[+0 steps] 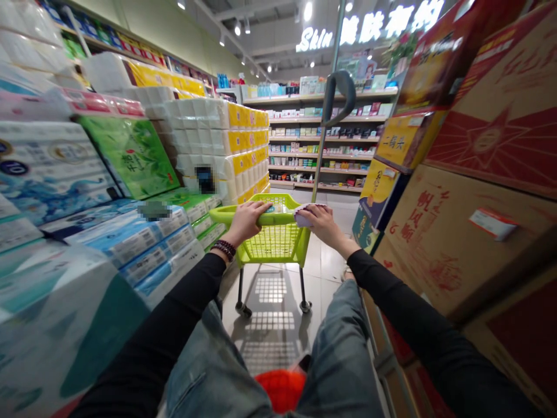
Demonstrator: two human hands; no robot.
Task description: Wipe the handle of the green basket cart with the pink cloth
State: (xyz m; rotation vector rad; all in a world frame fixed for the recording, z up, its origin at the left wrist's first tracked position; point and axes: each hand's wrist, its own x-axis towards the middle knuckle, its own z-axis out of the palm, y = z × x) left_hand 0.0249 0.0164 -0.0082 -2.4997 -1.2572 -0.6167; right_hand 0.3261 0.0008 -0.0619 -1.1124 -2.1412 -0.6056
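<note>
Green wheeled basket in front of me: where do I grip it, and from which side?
Probably the near rim of the green basket, from above on your side: it is a thick level bar facing you, and the left hand wraps it there. The tall grey handle stands farther off.

Supermarket aisle. Stacked toilet paper packs on one side, cardboard cartons on the other. Stocked shelves behind a green shopping trolley, under a lit sign.

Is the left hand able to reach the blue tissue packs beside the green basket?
Likely yes: the left hand grips the basket rim, the packs lie close beside it, nothing between.
</note>
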